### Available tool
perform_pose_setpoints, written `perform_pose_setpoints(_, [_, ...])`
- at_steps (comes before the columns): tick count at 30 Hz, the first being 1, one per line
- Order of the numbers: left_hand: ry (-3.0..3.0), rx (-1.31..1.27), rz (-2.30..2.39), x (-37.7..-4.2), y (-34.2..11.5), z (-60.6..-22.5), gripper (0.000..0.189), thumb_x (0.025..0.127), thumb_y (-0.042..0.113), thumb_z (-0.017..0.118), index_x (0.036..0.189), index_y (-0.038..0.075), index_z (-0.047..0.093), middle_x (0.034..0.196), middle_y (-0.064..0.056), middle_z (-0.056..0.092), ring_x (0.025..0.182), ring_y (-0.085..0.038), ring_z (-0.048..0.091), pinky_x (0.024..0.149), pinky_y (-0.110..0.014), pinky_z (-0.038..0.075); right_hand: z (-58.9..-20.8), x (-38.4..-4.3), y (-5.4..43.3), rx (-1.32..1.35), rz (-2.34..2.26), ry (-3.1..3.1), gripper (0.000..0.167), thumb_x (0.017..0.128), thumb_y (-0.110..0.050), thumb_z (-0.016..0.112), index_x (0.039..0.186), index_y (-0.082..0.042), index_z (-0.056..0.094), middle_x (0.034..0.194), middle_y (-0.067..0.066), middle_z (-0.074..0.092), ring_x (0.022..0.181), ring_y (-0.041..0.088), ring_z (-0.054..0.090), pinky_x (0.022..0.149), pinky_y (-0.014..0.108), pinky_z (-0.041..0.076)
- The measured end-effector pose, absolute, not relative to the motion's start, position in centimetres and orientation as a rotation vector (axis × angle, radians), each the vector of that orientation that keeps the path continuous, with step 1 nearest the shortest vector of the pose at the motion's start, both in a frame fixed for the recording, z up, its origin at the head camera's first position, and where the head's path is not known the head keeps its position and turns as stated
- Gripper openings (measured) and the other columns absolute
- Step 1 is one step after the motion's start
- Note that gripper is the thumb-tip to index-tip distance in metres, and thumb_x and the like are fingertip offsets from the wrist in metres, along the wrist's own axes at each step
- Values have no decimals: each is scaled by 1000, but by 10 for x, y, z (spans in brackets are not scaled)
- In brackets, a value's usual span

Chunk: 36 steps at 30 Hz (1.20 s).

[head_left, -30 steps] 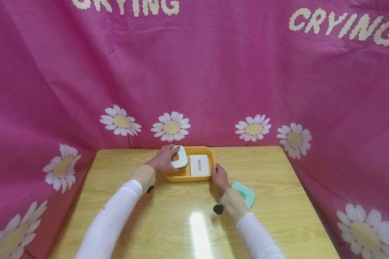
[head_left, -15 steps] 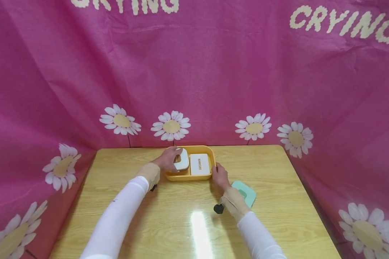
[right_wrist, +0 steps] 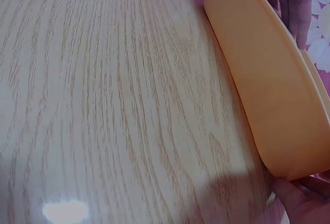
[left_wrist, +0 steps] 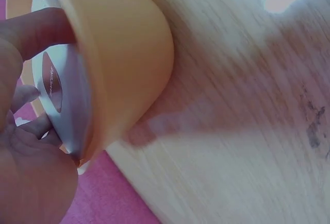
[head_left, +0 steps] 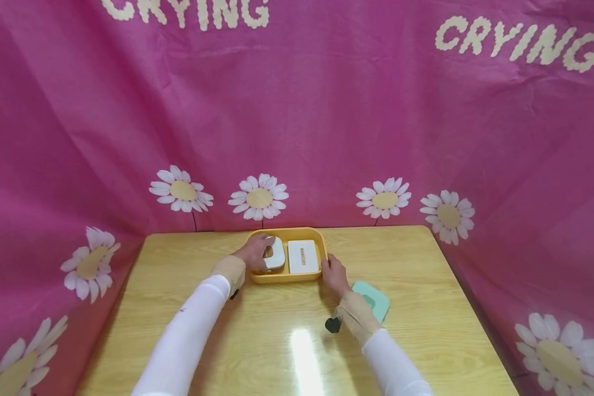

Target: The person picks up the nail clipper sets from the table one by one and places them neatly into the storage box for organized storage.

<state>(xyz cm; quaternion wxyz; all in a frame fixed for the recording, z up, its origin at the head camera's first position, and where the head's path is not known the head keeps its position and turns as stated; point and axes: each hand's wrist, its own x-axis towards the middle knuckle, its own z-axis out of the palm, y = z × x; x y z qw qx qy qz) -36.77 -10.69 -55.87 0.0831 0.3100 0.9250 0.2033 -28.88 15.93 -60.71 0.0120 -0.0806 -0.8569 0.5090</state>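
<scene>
A yellow rectangular basket (head_left: 287,278) stands at the back of the table. My left hand (head_left: 252,254) reaches over its left end and grips a white, rounded-square manicure case (head_left: 278,256) by its sides. In the left wrist view, a brown diamond label marks the case (left_wrist: 69,87), which is down inside the basket wall (left_wrist: 126,44). On the basket's right side lies a flat white box (head_left: 303,257) lettered MANICURE. My right hand (head_left: 335,275) holds the basket's front right corner; its fingers and thumb (right_wrist: 296,198) pinch the rim there in the right wrist view.
A mint-green, rounded-square case (head_left: 378,302) lies on the wooden table (head_left: 242,341), partly hidden by my right wrist. A pink curtain with daisies (head_left: 322,126) closes off the back and both sides, right behind the basket. Light glares off the tabletop near the front.
My left hand has lowered the white case from above the basket's left end down into it, levelling it beside the white box. The right hand keeps its hold on the corner.
</scene>
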Motion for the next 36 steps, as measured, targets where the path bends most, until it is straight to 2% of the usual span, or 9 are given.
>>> perform_pose_setpoints(4, [2730, 907, 534, -368, -105, -562, 99, 66, 10, 98, 151, -6, 49, 127, -26, 57, 116, -39, 57, 106, -50, 47, -607, -289, 159, -234, 1590, -2667, 40, 111, -17, 41, 138, 6, 60, 124, 23, 69, 115, 31, 62, 104, 50, 49])
perform_pose_setpoints(7, [2716, 935, 460, -367, -103, -563, 84, 71, 3, 90, 147, -4, 53, 119, -22, 59, 110, -36, 57, 102, -46, 49, -606, -289, 159, -229, 1595, -2659, 39, 110, -16, 42, 136, 6, 61, 125, 23, 69, 116, 32, 62, 106, 51, 49])
perform_pose_setpoints(10, [2709, 948, 432, -366, -100, -561, 63, 72, -6, 79, 132, -3, 59, 101, -12, 55, 96, -28, 53, 91, -41, 48, -606, -291, 159, -223, 1599, -2656, 39, 110, -17, 43, 136, 6, 61, 126, 23, 69, 117, 32, 62, 107, 51, 49])
perform_pose_setpoints(14, [2695, 915, 422, -364, -96, -557, 52, 73, -10, 73, 122, -1, 60, 96, -8, 51, 94, -26, 49, 89, -39, 45, -608, -292, 158, -227, 1602, -2669, 40, 110, -18, 43, 137, 5, 61, 127, 23, 68, 118, 32, 61, 108, 50, 48])
perform_pose_setpoints(17, [2677, 906, 395, -364, -94, -557, 59, 75, -10, 72, 132, -3, 58, 106, -13, 55, 104, -30, 53, 97, -41, 46, -608, -291, 158, -248, 1608, -2675, 40, 110, -19, 43, 138, 4, 60, 128, 22, 68, 119, 31, 61, 108, 50, 48])
perform_pose_setpoints(20, [2659, 893, 373, -366, -93, -560, 72, 77, -11, 71, 146, -2, 52, 125, -21, 57, 121, -35, 54, 107, -42, 45, -608, -290, 158, -249, 1611, -2673, 41, 110, -19, 42, 139, 4, 59, 129, 23, 67, 119, 32, 60, 109, 51, 47])
perform_pose_setpoints(23, [2650, 868, 347, -368, -94, -564, 82, 78, -12, 71, 155, 0, 45, 133, -22, 54, 126, -35, 52, 110, -41, 44, -607, -288, 159, -236, 1617, -2671, 41, 111, -19, 42, 139, 4, 59, 129, 23, 67, 120, 33, 60, 110, 52, 46])
perform_pose_setpoints(31, [2640, 827, 338, -367, -93, -563, 85, 81, -11, 70, 160, 2, 40, 123, -16, 53, 114, -29, 50, 101, -40, 44, -609, -288, 160, -225, 1578, -2660, 40, 111, -19, 43, 138, 4, 60, 127, 23, 68, 117, 34, 62, 108, 52, 48])
perform_pose_setpoints(36, [2634, 830, 328, -364, -93, -559, 82, 83, -11, 68, 159, 1, 40, 151, -24, 48, 141, -36, 45, 117, -42, 39, -610, -288, 160, -240, 1594, -2662, 40, 111, -20, 42, 139, 3, 60, 127, 22, 68, 117, 32, 61, 108, 52, 48])
